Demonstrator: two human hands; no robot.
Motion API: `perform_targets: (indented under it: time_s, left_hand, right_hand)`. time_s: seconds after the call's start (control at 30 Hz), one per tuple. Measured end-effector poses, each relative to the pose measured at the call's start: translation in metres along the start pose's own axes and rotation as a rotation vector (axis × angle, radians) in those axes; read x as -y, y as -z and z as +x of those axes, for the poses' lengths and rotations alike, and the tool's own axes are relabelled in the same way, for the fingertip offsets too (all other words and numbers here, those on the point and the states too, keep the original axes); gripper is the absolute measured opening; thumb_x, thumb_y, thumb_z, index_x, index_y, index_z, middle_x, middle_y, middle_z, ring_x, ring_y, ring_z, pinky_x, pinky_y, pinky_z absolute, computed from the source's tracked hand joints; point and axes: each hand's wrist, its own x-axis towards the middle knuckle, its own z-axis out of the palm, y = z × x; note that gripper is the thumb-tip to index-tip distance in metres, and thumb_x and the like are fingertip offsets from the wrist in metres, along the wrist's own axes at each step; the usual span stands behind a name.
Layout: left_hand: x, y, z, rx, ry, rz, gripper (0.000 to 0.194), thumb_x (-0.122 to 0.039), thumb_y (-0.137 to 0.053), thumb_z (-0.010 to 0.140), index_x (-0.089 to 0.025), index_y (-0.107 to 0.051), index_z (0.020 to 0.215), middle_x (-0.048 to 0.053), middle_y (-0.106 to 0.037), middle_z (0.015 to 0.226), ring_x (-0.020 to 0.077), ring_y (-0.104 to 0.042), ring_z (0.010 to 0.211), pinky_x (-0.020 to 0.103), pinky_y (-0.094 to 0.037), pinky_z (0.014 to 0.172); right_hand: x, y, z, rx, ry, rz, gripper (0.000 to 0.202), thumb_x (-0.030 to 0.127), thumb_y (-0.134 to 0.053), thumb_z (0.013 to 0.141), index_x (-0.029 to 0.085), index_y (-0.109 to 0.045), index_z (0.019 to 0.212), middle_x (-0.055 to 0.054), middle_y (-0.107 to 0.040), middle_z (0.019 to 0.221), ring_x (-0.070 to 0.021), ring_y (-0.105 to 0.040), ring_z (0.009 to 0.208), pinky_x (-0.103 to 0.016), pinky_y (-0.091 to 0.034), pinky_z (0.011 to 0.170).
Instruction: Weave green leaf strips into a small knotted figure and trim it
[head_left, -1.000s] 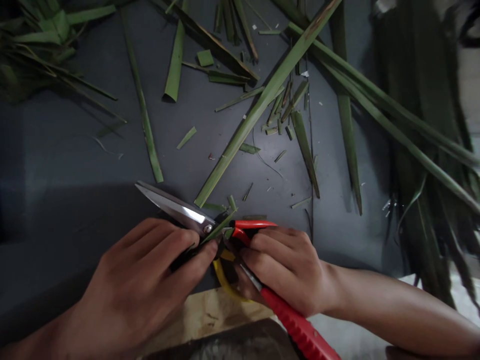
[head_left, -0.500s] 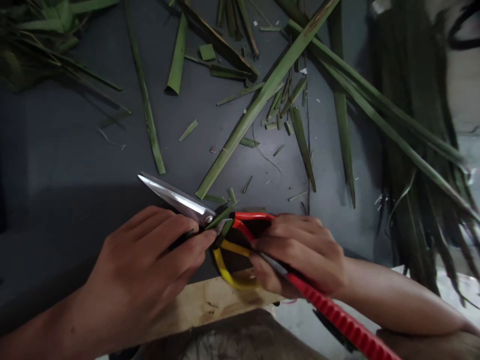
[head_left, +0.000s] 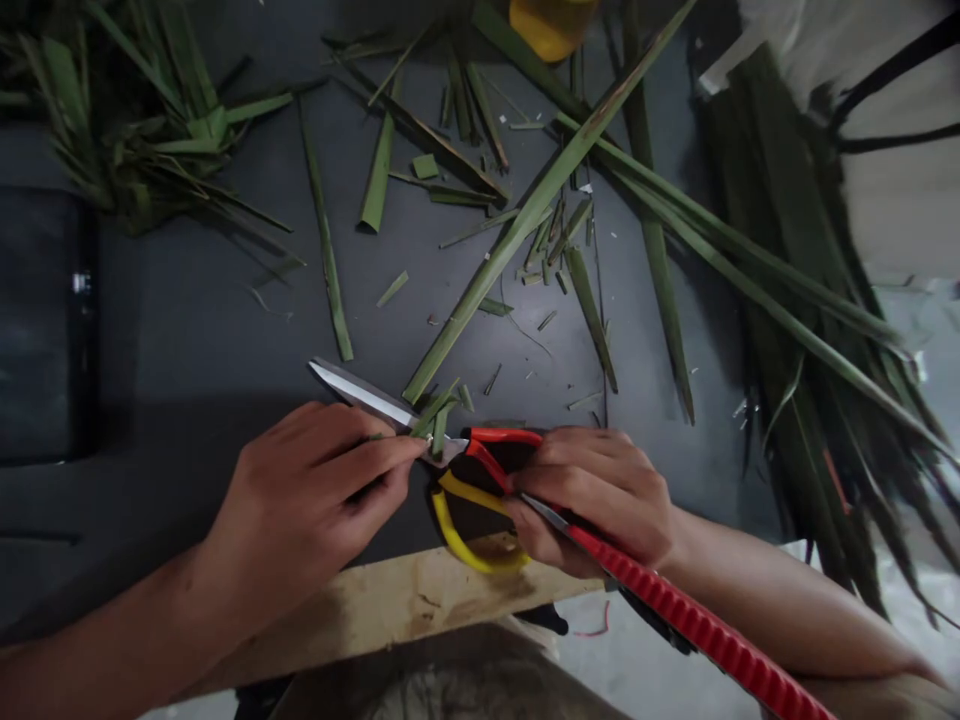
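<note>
My left hand is closed in a pinch on a small green leaf piece, which lies across the scissors near their pivot. The scissors have silver blades pointing to the upper left and red and yellow handle loops. My right hand is wrapped round the red loop and also holds a red-handled cutter, whose narrow blade points to the upper left between the fingers. The palm of my right hand is hidden. A long green leaf strip ends just above the scissors.
Leaf scraps lie on the dark table. A leaf pile is at the upper left, and a bundle of long leaves at the right. A black object sits at the left edge, a yellow container at the top.
The view has shifted, bringing the black object and yellow container into sight. The leaf piece at my left fingertips is turned differently over the scissors. Both hands keep their hold.
</note>
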Motion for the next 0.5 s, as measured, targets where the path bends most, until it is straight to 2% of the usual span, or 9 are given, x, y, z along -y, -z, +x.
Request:
perform_targets:
  time_s: [0.23,0.4,0.5]
  left_hand:
    - [-0.003,-0.001,0.000,0.006,0.021,-0.003,0.015,-0.010,-0.065,0.100,-0.023,-0.071,0.105,-0.002,-0.080,0.090,0.0179,-0.076,0.081,0.035,-0.058,0.078]
    - [-0.002,0.001,-0.003,0.033,0.000,0.022,0.014,-0.012,-0.061,0.104,-0.021,-0.071,0.107,0.000,-0.080,0.092,0.0183,-0.076,0.084,0.035,-0.057,0.079]
    - [-0.001,0.002,-0.003,0.038,-0.063,0.086,0.015,-0.008,-0.061,0.103,-0.018,-0.070,0.109,0.001,-0.080,0.093,0.0193,-0.076,0.084,0.036,-0.057,0.078]
  right_hand:
    - [0.000,-0.001,0.006,-0.033,-0.007,-0.093,0.013,0.016,-0.061,0.098,0.020,-0.061,0.086,0.000,-0.065,0.064,-0.0132,-0.059,0.053,-0.029,-0.046,0.053]
    - [0.008,0.005,0.016,0.053,-0.053,-0.132,0.015,0.017,-0.063,0.099,0.021,-0.058,0.086,0.000,-0.068,0.067,-0.0126,-0.059,0.056,-0.030,-0.043,0.055]
    - [0.009,0.000,0.020,0.079,-0.098,-0.128,0.017,0.016,-0.061,0.098,0.021,-0.058,0.082,0.001,-0.067,0.065,-0.0131,-0.058,0.056,-0.031,-0.043,0.057]
